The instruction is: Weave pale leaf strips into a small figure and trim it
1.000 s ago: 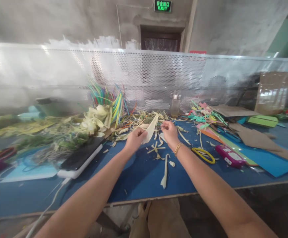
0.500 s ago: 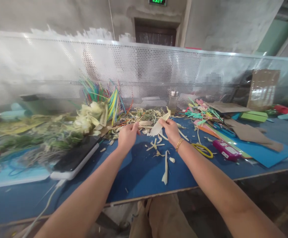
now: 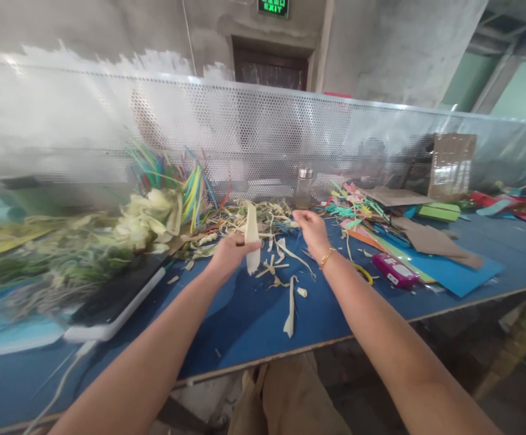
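Observation:
A pale, flat corn husk strip (image 3: 252, 244) stands nearly upright between the thumb and fingers of my left hand (image 3: 230, 257), above the blue tabletop. To its right, my right hand (image 3: 312, 231) is raised with its fingers pinched together; whether anything small is between them I cannot make out. A gold-coloured bracelet is on that wrist. Below the hands lie husk scraps (image 3: 272, 269) and one longer husk piece (image 3: 291, 308). Behind them spreads a tangled heap of husk shreds (image 3: 267, 211).
Bunched husks (image 3: 147, 214) and colourful pipe cleaners (image 3: 193, 193) stand at the left, near a black phone on a white power bank (image 3: 113, 314). A lidded bottle (image 3: 305, 187) is behind. To the right lie a purple device (image 3: 394, 270), blue paper (image 3: 462, 275) and cardboard (image 3: 439, 238).
The husk strip has passed from my right hand to my left and now stands more upright. My right hand has come away from it. The view has swung slightly to the right.

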Demonstrator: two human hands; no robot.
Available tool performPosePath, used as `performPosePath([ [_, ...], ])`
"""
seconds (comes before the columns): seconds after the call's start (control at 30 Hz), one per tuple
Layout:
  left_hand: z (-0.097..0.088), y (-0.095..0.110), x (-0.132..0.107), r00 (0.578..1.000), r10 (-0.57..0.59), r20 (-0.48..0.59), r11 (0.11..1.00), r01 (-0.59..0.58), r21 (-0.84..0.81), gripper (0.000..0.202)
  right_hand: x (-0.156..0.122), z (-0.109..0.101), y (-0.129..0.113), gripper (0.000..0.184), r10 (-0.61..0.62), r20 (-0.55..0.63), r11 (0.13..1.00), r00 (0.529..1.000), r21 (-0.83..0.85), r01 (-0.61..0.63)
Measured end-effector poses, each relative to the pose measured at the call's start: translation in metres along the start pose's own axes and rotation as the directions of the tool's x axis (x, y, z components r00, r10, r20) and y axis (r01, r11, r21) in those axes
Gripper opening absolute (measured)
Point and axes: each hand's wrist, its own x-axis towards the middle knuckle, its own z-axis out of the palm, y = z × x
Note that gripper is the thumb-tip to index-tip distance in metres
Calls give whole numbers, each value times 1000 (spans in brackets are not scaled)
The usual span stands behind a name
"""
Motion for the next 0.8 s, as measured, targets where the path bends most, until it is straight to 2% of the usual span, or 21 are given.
performPosePath([
  [0.07, -2, -3, 2, 989, -121, -86, 975, 102, -198, 35, -1, -30, -9, 34, -37, 171, 957, 985, -278, 84],
  [0.1, -4, -4, 3, 979, -162, -120, 954, 124, -274, 36, -5, -46, -14, 28, -37, 290, 868, 956, -465, 174],
  [0.17, -6, -5, 5, 967, -203, -153, 911, 129, -392, 38, -20, -76, -21, 24, 51, 406, 532, 913, -784, 319],
  [0.23, -6, -4, 6, 967, -196, -161, 878, 100, -468, 38, -39, -101, -24, 24, 205, 395, 206, 896, -912, 355],
  [0.27, -5, -3, 6, 968, -184, -172, 870, 79, -486, 38, -48, -110, -25, 23, 287, 377, 107, 881, -926, 361],
  [0.3, -3, -2, 6, 967, -171, -189, 868, 57, -494, 38, -55, -117, -25, 21, 353, 363, 56, 862, -928, 368],
  [0.4, 1, 2, 3, 964, -144, -222, 874, 19, -485, 38, -69, -123, -24, 30, 413, 384, 21, 826, -911, 413],
  [0.5, 3, 4, 1, 962, -164, -218, 882, 44, -469, 39, -69, -121, -23, 46, 403, 380, 4, 832, -910, 414],
  [0.6, 3, 5, 0, 952, -194, -236, 885, 66, -461, 39, -65, -124, -23, 62, 403, 389, 27, 828, -910, 415],
  [0.73, 2, 5, -1, 937, -189, -295, 910, 55, -410, 37, -60, -140, -27, 61, 432, 436, 38, 789, -883, 467],
  [0.8, 4, 5, -2, 937, -174, -304, 926, 51, -373, 34, -59, -149, -31, 57, 417, 438, 69, 796, -889, 453],
])
